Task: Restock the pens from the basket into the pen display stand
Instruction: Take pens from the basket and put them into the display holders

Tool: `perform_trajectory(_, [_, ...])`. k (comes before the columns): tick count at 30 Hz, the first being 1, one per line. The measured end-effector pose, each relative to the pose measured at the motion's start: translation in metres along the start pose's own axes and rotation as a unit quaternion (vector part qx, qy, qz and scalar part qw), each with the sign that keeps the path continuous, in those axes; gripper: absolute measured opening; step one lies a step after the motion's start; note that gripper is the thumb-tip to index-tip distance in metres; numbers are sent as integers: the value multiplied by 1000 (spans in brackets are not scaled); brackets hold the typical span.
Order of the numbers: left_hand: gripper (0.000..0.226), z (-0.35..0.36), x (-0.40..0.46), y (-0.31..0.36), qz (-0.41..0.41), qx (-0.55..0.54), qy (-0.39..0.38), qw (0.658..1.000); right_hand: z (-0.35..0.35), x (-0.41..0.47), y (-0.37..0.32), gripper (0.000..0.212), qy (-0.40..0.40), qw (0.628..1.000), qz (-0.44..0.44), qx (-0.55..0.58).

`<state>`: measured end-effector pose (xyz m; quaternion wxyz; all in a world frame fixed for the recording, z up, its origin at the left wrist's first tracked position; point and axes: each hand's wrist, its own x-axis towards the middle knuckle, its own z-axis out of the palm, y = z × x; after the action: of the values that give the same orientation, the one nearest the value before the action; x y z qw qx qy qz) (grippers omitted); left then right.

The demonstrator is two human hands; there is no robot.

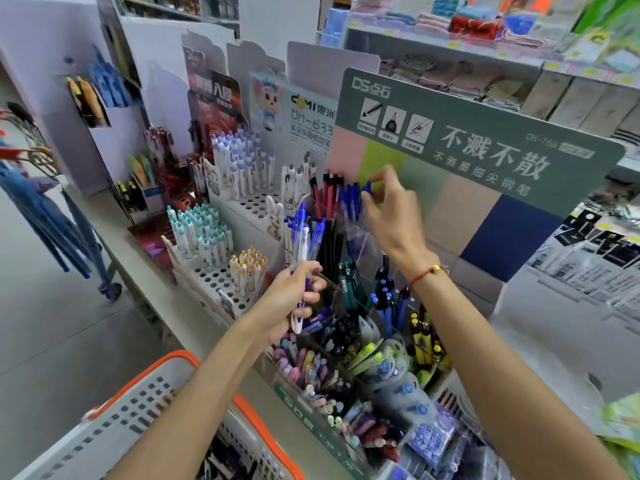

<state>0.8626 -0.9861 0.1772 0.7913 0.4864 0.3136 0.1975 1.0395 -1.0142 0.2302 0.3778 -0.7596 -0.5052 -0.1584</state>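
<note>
At the stand: a clear tiered pen display stand (372, 244) sits on a shop counter, pens upright in its compartments.
Right hand: the right hand (391, 209) pinches the blue pen (366, 189) at the top back row, beside red pens (329, 192).
Left hand: the left hand (294, 299) grips a bunch of blue-and-white pens (300, 244), held upright.
Basket: the orange-rimmed basket (114, 420) sits below the left forearm.

A stationery shop, probably: pen display stands (242, 188), stocked shelves (450, 64), basket (138, 410).

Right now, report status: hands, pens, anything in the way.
Left hand grips pen bundle. Right hand pinches blue pen at display stand. Basket below. No obstruction seen.
</note>
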Motion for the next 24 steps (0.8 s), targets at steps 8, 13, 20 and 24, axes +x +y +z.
perform_trajectory(8, [33,4,-4,9,22,-25,-65,997,-15,-7,-18,28,-39,999,29,15])
perform_trajectory(13, [32,15,-5,14,25,-24,-73,997,-16,-27,-31,25,-185,945,121,241])
perform_trajectory(20, [30,0,-1,10,11,-29,-53,998,-34,-4,-9,23,141,926,152,316])
perform_trajectory(24, [27,-3,3,5,14,-1,-49,999,-20,1,0,43,143,983,-38,110])
